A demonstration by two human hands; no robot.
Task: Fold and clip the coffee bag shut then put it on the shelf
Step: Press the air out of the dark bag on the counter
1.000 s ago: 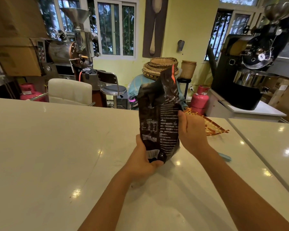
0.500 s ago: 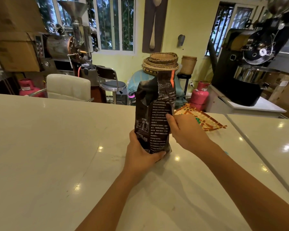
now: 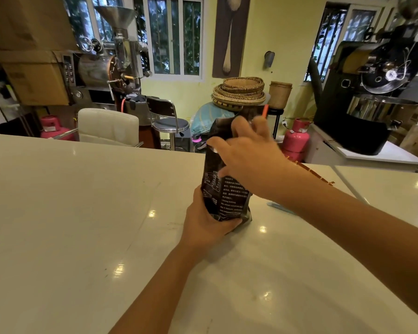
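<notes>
A dark coffee bag (image 3: 223,196) with white print stands upright on the white counter (image 3: 82,213). My left hand (image 3: 206,222) wraps around its lower left side at the base. My right hand (image 3: 249,153) lies over the bag's upper part, fingers spread and blurred, pressing against the top, where an orange strip (image 3: 265,110) sticks up. A light blue clip (image 3: 279,208) lies on the counter just right of the bag, partly hidden by my right forearm.
An orange patterned packet (image 3: 311,172) lies behind my right arm. Beyond the counter stand a white chair (image 3: 108,126), a stool (image 3: 170,124), pink gas cylinders (image 3: 296,139), stacked baskets (image 3: 241,92) and coffee roasters (image 3: 372,92). A second counter (image 3: 396,189) adjoins at the right.
The bag has been set down upright on the counter. My right hand has moved from the bag's right side up over its top; my left hand stays at the base.
</notes>
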